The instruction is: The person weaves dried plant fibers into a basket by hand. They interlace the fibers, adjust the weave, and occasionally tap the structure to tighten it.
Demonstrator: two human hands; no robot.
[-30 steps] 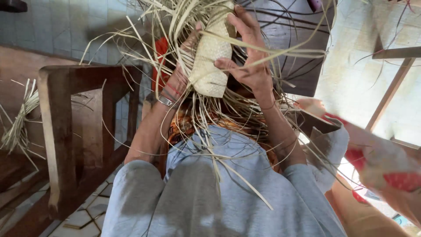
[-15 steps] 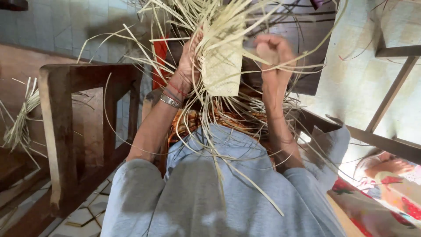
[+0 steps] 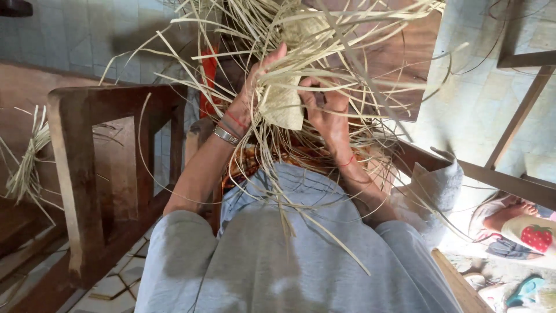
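Both hands grip woven straw piece [image 3: 282, 104]: left hand [image 3: 252, 93] fingers curled behind steadying it, right hand [image 3: 324, 104] pinching loose strands [image 3: 347, 52] taut.

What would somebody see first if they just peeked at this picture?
First, the big spray of pale straw strips fanning out across the top middle. Right under it, the left hand and the right hand grip a small woven straw piece between them. A dark wooden chair stands at the left, and a little bundle of straw lies at the far left edge.
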